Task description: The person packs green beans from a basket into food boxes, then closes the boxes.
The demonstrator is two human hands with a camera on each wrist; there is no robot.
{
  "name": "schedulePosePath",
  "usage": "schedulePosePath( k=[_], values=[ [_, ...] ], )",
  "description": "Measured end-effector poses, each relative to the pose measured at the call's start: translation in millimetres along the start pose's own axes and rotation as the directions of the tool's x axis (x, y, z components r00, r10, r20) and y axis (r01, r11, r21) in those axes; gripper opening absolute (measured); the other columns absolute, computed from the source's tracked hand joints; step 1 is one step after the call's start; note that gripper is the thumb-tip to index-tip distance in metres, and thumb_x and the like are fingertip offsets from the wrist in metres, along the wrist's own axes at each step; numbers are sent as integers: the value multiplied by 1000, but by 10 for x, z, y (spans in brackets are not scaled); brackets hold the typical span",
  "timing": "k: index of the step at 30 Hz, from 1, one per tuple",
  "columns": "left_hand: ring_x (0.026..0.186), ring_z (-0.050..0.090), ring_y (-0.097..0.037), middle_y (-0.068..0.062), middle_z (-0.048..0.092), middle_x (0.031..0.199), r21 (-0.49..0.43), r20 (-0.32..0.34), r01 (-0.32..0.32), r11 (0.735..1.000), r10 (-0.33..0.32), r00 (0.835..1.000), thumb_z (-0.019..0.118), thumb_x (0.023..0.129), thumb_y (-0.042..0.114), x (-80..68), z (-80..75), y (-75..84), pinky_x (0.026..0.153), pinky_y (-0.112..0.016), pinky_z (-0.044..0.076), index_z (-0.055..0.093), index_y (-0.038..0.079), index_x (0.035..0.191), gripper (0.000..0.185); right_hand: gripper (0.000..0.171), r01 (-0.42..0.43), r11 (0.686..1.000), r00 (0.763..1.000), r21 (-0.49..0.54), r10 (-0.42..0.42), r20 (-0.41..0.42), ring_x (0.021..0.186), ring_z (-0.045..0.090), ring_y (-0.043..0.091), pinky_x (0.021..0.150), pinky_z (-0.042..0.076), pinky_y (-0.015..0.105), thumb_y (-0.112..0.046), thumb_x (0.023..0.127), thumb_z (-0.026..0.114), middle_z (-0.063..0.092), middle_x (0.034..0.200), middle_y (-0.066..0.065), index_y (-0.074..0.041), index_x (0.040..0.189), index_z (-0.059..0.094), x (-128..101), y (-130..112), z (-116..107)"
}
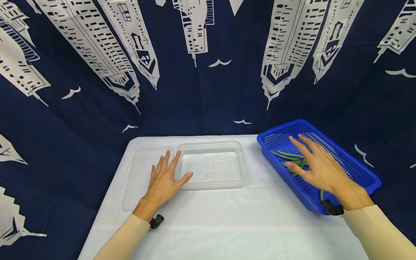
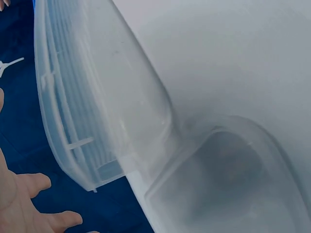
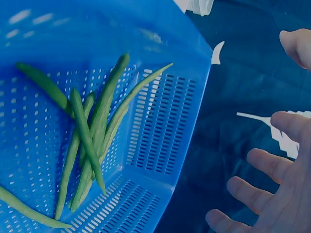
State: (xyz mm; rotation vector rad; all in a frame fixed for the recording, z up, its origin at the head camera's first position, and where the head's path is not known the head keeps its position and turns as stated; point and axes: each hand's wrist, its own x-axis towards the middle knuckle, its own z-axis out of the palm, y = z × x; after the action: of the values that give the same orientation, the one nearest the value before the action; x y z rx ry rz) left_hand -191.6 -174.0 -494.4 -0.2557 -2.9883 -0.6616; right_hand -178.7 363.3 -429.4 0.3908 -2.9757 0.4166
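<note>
The right hand (image 1: 320, 166), fingers spread, hovers palm-down over slim green beans (image 1: 292, 159) lying roughly side by side along the length of a blue perforated basket (image 1: 357, 169) at the table's right. The left hand (image 1: 164, 182) rests flat, fingers splayed, on a clear lid (image 1: 136, 180) beside a clear rectangular container (image 1: 211, 169).

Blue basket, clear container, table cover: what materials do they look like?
Blue basket: looks like moulded plastic, glossy, its walls and floor perforated with slots.
Clear container: probably plastic, see-through and slightly frosted, with rounded moulded corners.
Table cover: smooth white sheet with fold creases and faint lettering; plastic film or coated cloth, cannot tell which.
</note>
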Motion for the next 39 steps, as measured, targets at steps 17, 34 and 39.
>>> schedulePosePath(
  k=[17,34,39],
  values=[
    [175,31,-60,-21,15,197,-154,72,16,988,-5,997,55,107,89,164,285,-120,139,-79,31,11,33,190,110,94,18,1000,999,24,-19,26,165,32,72,123,29,97,-52,114,74,30,186,36,-25,188,24,188,292,-14],
    [182,23,-44,-10,4,199,-216,177,65,974,-26,984,67,105,81,212,249,-162,139,-74,36,-11,24,189,127,69,130,989,977,70,-140,161,154,51,67,122,43,89,-27,112,80,55,168,39,-2,172,54,523,593,107],
    [183,20,-42,-9,3,200,-227,181,65,972,-24,983,69,106,78,221,266,-162,141,-73,34,-12,25,188,127,64,124,990,965,69,-136,226,154,49,73,122,41,90,-19,110,82,60,163,42,0,166,59,606,677,200]
  ],
)
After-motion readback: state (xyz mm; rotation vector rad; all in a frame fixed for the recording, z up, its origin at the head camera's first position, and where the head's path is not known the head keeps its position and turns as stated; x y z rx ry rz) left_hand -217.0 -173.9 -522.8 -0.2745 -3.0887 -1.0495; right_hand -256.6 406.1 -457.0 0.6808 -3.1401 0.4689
